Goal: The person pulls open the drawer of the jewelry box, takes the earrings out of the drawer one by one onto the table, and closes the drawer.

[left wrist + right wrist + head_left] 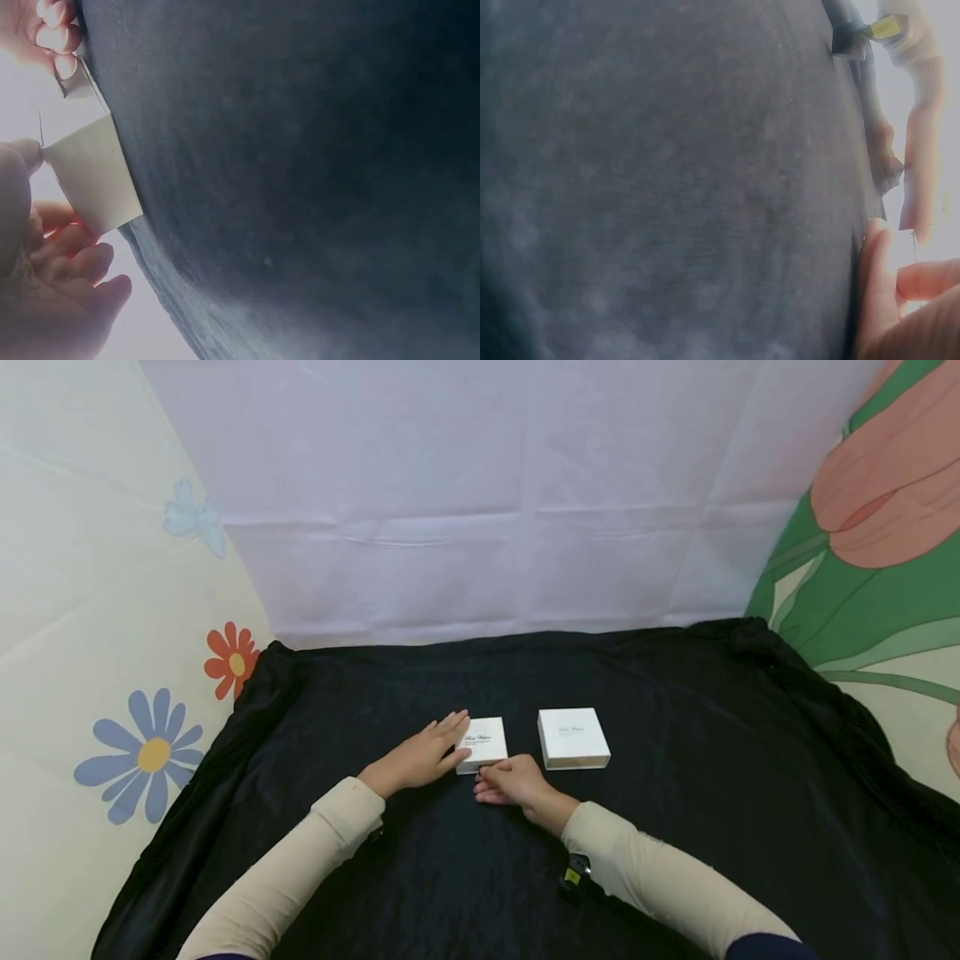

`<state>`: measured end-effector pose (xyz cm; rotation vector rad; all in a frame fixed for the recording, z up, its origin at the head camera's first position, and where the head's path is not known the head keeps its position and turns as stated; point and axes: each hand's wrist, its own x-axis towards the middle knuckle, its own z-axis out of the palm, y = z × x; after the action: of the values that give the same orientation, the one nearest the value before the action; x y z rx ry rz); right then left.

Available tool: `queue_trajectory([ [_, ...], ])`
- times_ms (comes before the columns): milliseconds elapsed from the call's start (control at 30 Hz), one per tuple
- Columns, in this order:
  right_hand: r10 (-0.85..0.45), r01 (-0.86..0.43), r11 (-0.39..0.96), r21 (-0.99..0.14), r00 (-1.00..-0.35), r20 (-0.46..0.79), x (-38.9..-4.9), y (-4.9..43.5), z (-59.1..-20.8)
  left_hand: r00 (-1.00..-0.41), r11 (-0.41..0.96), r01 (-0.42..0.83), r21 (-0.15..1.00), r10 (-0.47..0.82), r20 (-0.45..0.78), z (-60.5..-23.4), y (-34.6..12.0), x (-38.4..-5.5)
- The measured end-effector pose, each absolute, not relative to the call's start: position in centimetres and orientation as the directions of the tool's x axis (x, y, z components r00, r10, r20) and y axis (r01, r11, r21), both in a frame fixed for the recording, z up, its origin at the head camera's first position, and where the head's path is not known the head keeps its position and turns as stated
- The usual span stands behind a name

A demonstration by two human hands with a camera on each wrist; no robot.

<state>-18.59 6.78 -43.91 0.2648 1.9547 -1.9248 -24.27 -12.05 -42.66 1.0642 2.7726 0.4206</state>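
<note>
A small white box (486,739) with dark script lettering lies on the black cloth between both hands. My left hand (422,755) holds it at the left, fingers along that side and thumb at its near corner. In the left wrist view, that thumb and the fingers (75,255) bracket one end of the box (96,169). My right hand (519,783) has thumb and forefinger pinched at the box's near right edge, where a small dark bit shows; its other fingers are curled beneath. The right wrist view shows this hand (900,300) in glare at the lower right.
A larger white box (574,737) with similar lettering sits just right of the small one. Black cloth (720,827) covers the table. Behind it hangs a pale sheet (480,527), with flower-printed walls on both sides.
</note>
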Motion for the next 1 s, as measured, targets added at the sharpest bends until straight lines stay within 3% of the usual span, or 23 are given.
queue_trajectory([
  [1000,-0.209,0.373,0.04,-0.927,-0.904,-0.372,-18.1,7.44,-43.97,-0.742,0.709,0.632,0.313,0.67,-0.018,-42.83,-12.08,-24.01],
])
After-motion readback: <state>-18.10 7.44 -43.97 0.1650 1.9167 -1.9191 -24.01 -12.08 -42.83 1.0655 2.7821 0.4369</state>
